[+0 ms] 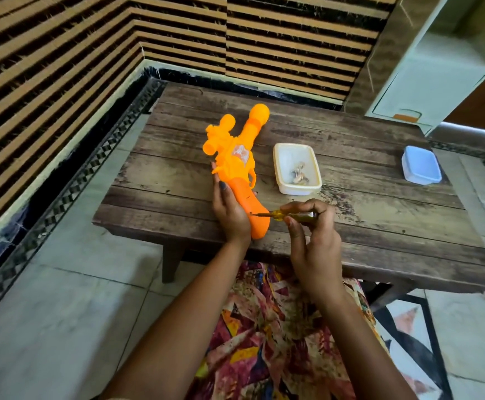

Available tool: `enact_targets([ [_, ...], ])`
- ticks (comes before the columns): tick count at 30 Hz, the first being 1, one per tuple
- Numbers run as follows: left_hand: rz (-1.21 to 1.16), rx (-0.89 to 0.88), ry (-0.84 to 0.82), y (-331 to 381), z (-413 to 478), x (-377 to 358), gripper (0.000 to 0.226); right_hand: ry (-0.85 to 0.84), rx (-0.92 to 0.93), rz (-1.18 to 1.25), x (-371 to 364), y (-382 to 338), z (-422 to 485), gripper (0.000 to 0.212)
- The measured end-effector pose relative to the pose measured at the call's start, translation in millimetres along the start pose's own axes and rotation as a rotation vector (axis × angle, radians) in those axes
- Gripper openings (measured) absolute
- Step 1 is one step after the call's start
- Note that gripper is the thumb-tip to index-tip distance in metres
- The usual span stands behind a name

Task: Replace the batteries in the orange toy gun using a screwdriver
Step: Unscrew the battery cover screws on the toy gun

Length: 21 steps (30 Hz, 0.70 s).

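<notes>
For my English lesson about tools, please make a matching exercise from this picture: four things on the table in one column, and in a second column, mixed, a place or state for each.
Things
1. orange toy gun
2. screwdriver
3. white tub
4. blue container

Places or states
A. alone near the right edge of the table
B. held by the right hand, tip on the gun's grip
C. lies on the table, gripped by the left hand
D. open, with small metal pieces inside

Pairs: 1-C, 2-B, 3-D, 4-A
</notes>
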<state>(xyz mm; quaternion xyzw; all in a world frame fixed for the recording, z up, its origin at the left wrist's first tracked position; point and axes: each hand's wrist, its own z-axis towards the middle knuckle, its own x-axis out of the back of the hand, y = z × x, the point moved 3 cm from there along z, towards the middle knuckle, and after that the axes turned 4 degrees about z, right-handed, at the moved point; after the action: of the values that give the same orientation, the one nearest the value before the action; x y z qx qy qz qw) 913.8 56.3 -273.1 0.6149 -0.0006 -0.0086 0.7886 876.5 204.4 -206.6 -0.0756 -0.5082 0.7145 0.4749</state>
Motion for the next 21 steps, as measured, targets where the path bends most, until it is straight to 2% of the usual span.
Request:
enact_targets([
  [5, 0.068, -0.001, 0.026, -2.7, -1.6, 1.2, 0.037, -0.017, 0.011, -0.022, 0.1, -2.2, 1.8, 0.025],
  [11, -0.138, 0.207, -0.037, -13.2, -9.7, 1.4, 0.035, -0.064, -0.003, -0.051, -1.6, -2.1, 8.4, 0.025],
  [15, -0.332, 0.264, -0.06, -6.3, -2.9, -2.3, 0.037, -0.12, 0.037, -0.077, -1.6, -11.6, 17.7, 0.022],
  [17, -0.395, 0.305, -0.051, -3.7, -4.1, -2.9, 0.042, -0.071, 0.023, -0.075, 0.7, -13.7, 22.2, 0.029],
  [21, -0.409, 0.285, -0.046, -0.8, -6.8, -2.6, 0.048, 0.041, -0.038, -0.055, 3.3, -16.9, 28.3, 0.021],
])
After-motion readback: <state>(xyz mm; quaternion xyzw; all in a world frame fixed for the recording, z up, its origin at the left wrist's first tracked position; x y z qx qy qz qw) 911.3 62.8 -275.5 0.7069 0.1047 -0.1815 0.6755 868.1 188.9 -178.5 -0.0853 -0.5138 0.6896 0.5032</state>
